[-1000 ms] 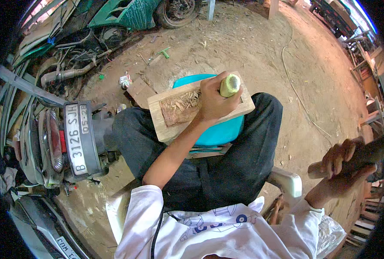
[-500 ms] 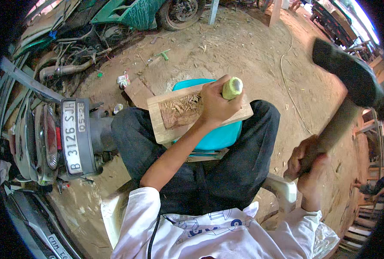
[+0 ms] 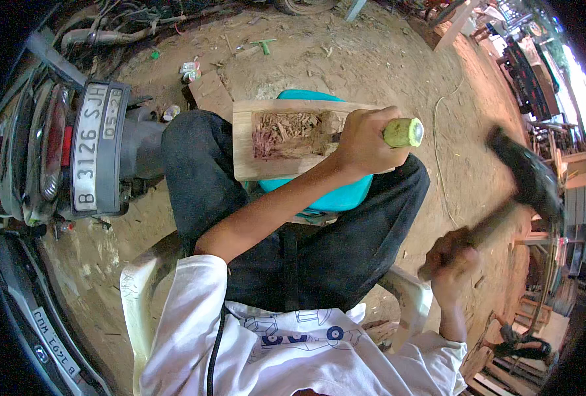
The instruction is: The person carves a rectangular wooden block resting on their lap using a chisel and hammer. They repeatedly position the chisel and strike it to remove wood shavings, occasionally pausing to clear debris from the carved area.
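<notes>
My left hand (image 3: 370,142) is closed around a chisel with a yellow-green handle (image 3: 403,132). Its blade shows just left of my fist, pointing into the recess of a pale wooden block (image 3: 243,145). Wood chips (image 3: 293,125) fill much of that rough, shallow recess. The block lies across a turquoise stool seat (image 3: 309,96) between my knees. Out to the right, well apart from the chisel, my right hand (image 3: 452,261) grips a hammer by its handle. The hammer's black head (image 3: 530,175) is raised and blurred by motion.
A motorbike's rear with its number plate (image 3: 92,148) stands close on my left. A green T-shaped tool (image 3: 264,46), cardboard (image 3: 212,92) and litter lie on the dirt floor ahead. A thin cable (image 3: 441,158) runs along the right. I sit in a white plastic chair (image 3: 408,300).
The view has shifted. The block now sits squarer, and the chisel handle leans further to the right, its blade now showing. The hammer in my right hand has moved down relative to the picture.
</notes>
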Available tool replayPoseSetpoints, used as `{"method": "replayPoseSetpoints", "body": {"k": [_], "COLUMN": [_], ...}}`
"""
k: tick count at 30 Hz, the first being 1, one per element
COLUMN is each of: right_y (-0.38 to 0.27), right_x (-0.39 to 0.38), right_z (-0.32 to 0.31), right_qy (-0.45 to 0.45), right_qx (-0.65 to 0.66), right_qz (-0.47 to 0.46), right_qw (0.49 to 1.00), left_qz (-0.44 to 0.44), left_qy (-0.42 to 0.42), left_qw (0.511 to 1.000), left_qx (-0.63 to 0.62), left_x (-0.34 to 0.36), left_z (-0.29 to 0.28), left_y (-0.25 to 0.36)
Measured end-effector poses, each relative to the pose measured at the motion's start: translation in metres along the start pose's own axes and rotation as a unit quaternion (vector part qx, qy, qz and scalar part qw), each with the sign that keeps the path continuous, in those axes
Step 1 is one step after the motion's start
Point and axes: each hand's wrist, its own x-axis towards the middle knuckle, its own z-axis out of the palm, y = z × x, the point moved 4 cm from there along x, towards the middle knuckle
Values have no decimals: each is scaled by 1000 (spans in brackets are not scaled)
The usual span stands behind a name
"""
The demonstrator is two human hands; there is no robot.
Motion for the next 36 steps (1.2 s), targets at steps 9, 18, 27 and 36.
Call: {"method": "replayPoseSetpoints", "body": {"k": [9, 18, 27, 36], "right_y": [7, 30, 16, 28], "right_x": [-1, -3, -19, -25], "right_z": [4, -6, 0, -36], "right_qy": [54, -20, 23, 55], "right_qx": [-28, -58, -127, -280], "right_qz": [2, 49, 36, -118], "right_qw": [998, 997, 991, 951], "left_qz": [12, 19, 29, 31], "left_qy": [1, -18, 6, 6], "left_qw": [1000, 999, 999, 999], "left_qx": [7, 33, 31, 12], "left_x": [-2, -4, -3, -3], "left_z": [3, 8, 8, 4], "left_y": [-10, -10, -11, -7]}}
